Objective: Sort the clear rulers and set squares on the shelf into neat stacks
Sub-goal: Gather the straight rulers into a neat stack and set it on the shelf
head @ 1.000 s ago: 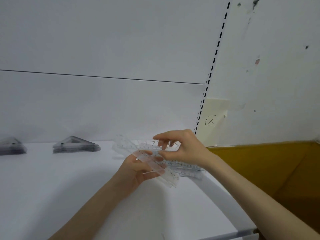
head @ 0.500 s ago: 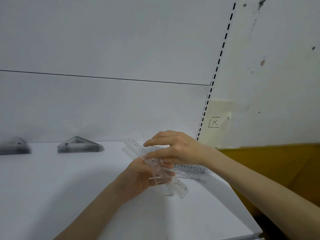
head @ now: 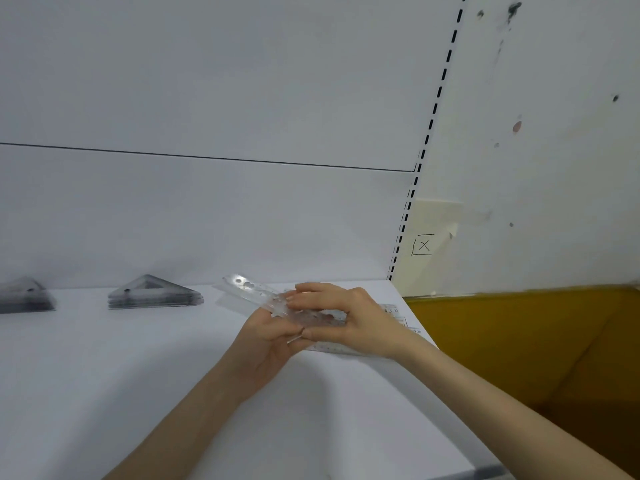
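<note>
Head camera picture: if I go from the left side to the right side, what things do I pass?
Set-square stack at the edge → second set-square stack → left hand → right hand, both gripping clear rulers → paper with an X → yellow-brown surface.

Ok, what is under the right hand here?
The left hand grips a tilted bundle. Beneath: clear rulers on the white shelf, numbered ends poking past the right hand; middles and count covered.
</note>
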`<state>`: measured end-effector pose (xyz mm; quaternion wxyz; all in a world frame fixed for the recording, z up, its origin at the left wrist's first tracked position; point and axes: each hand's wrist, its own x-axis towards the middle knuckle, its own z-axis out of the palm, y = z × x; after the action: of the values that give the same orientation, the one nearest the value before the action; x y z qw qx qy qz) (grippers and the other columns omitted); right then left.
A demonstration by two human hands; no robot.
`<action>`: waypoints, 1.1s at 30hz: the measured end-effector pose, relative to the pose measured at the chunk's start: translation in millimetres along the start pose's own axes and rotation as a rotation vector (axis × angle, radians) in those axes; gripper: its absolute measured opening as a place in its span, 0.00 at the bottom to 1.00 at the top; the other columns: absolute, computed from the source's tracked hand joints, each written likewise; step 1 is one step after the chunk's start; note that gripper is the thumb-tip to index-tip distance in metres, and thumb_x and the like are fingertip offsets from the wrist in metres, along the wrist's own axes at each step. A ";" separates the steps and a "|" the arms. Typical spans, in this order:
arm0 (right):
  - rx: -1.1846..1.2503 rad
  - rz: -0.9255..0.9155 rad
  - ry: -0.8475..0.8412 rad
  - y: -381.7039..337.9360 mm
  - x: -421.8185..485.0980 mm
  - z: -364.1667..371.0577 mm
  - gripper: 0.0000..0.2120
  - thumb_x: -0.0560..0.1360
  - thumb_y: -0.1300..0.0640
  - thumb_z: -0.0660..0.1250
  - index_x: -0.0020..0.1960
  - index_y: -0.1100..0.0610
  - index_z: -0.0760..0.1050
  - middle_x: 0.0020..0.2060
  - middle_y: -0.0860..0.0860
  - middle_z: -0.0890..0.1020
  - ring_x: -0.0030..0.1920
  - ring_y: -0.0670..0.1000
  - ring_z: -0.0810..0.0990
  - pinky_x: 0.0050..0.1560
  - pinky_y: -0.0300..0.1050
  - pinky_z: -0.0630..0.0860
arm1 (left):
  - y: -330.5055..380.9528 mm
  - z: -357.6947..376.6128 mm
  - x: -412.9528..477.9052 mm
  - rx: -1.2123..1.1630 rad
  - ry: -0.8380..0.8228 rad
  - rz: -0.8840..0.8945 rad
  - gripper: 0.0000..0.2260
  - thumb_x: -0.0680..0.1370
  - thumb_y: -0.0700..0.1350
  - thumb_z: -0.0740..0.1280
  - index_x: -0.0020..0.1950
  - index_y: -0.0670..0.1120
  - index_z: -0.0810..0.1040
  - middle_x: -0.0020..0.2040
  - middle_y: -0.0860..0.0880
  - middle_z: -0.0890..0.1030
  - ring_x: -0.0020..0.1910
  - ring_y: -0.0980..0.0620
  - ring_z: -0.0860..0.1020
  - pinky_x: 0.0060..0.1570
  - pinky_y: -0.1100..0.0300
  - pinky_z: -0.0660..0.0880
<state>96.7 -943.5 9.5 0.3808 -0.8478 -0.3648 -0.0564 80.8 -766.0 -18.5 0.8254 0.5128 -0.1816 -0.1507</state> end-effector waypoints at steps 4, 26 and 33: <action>0.015 -0.051 -0.081 -2.2 -1.4 -0.4 0.17 0.77 0.59 0.68 0.66 0.55 0.76 0.64 0.47 0.78 0.70 0.41 0.68 0.76 0.46 0.54 | 0.3 1.5 -2.0 0.037 -0.059 -0.017 0.22 0.69 0.36 0.66 0.62 0.31 0.72 0.61 0.31 0.75 0.63 0.37 0.75 0.59 0.51 0.76; -0.430 0.481 -0.110 46.3 -36.8 -35.7 0.27 0.69 0.46 0.76 0.65 0.52 0.77 0.63 0.45 0.78 0.63 0.46 0.74 0.63 0.41 0.70 | -3.0 2.6 3.0 -0.093 0.276 -0.056 0.12 0.76 0.26 0.55 0.50 0.40 0.72 0.53 0.35 0.82 0.50 0.40 0.83 0.43 0.52 0.81; -0.312 0.504 0.114 50.7 -43.3 -24.9 0.16 0.68 0.51 0.76 0.55 0.51 0.81 0.51 0.43 0.80 0.51 0.42 0.76 0.50 0.37 0.72 | -2.0 2.8 1.8 -0.076 0.257 -0.051 0.13 0.75 0.26 0.56 0.51 0.40 0.73 0.51 0.37 0.83 0.48 0.41 0.83 0.44 0.51 0.82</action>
<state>103.2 -1008.0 -19.7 0.2678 -0.9553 -0.1078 -0.0630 81.0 -769.9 -18.9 0.8565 0.5008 -0.0555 -0.1115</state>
